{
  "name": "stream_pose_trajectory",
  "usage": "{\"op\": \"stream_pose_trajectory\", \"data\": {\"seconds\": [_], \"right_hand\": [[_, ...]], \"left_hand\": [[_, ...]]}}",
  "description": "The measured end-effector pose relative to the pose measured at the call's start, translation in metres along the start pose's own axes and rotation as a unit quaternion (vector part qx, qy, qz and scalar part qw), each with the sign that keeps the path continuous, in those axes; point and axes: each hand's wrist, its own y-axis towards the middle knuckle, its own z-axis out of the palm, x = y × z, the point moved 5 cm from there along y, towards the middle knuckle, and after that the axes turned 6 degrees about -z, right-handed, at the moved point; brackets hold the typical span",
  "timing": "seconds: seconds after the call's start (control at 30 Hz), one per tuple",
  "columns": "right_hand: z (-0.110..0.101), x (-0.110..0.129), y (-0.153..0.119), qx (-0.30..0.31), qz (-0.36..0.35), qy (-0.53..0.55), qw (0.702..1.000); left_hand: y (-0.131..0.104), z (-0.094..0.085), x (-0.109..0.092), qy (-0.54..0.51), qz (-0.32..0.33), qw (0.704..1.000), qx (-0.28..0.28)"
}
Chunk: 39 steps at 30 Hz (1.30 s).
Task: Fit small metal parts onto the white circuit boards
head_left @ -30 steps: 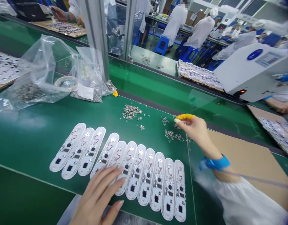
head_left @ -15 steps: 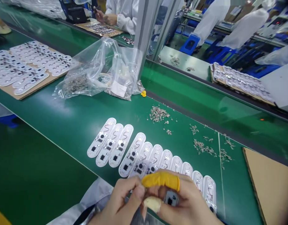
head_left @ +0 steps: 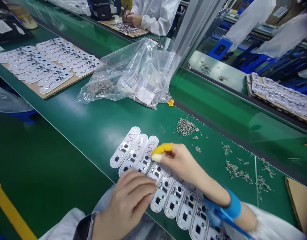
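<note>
My left hand (head_left: 133,196) reaches over the lower end of the row of white oval circuit panels (head_left: 173,203), its fingers loosely stretched and nothing visible in them. My right hand (head_left: 178,160) has a yellow finger cot (head_left: 165,147) on the index finger and a cream cot (head_left: 157,157) on the thumb. Those two tips are pinched together above the right edge of the third white panel (head_left: 144,161); what is between them, if anything, is too small to tell. Each panel carries black components and a thin wire leading to a round disc.
Loose small metal parts (head_left: 187,126) lie in piles behind the row. A clear plastic bag (head_left: 138,73) of parts stands farther back. Cardboard (head_left: 44,95) with many panels is at left, more cardboard (head_left: 298,200) at right. A co-worker's hands (head_left: 132,18) work beyond the partition.
My hands were together close to my body, over a small panel part. They have separated; the right has moved forward over the panels, the left rests lower. The camera view has shifted left.
</note>
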Motion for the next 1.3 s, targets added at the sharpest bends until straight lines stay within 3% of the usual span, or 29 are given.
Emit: {"op": "stream_pose_trajectory", "data": {"seconds": [0.1,0.23,0.53,0.8,1.1,1.2,1.3], "right_hand": [[0.003,-0.013,0.027,0.044,0.001,-0.06,0.997],[0.008,-0.02,0.04,0.082,0.0,-0.111,0.99],[0.008,-0.014,0.045,0.105,-0.006,-0.14,0.985],[0.007,-0.01,0.048,0.129,-0.056,-0.17,0.975],[0.008,-0.007,0.04,0.075,-0.044,-0.208,0.974],[-0.003,-0.005,0.013,0.013,-0.05,-0.2,0.978],[-0.03,-0.007,-0.031,-0.068,-0.065,-0.192,0.977]], "left_hand": [[-0.001,-0.006,0.009,0.151,0.066,0.986,-0.035],[-0.003,-0.003,0.023,0.223,0.072,0.972,0.001],[-0.002,-0.002,0.025,0.233,0.065,0.97,-0.01],[-0.002,-0.001,0.025,0.247,0.057,0.967,-0.007],[-0.002,-0.003,0.023,0.266,0.104,0.958,0.023],[-0.005,-0.002,0.025,0.269,0.125,0.954,0.035],[-0.008,0.0,0.03,0.273,0.128,0.953,0.046]]}}
